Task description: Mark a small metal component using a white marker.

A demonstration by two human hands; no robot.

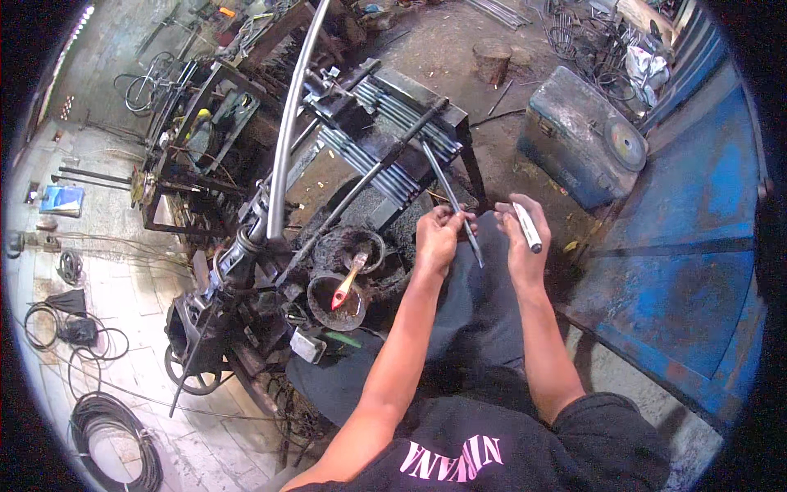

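In my left hand [437,242] a thin metal rod [443,180] is pinched between thumb and fingers. It slants from the bench edge down over my lap. My right hand [523,256], just to the right and apart from the rod, holds a white marker [527,226] with its black end pointing toward me. Ahead of my hands, several similar rods [373,166] lie side by side on a dark metal bench [406,92], with a crossbar over them. Left of my left forearm, a red and yellow brush [348,284] rests in a round, dirty pot [312,316].
A long shiny bar [287,131] rises from the machine [238,262] on my left. A grey metal box [566,115] with a round disc [625,146] stands at the far right, near blue metal panels [672,279]. Coiled black cable [82,439] lies on the pale floor.
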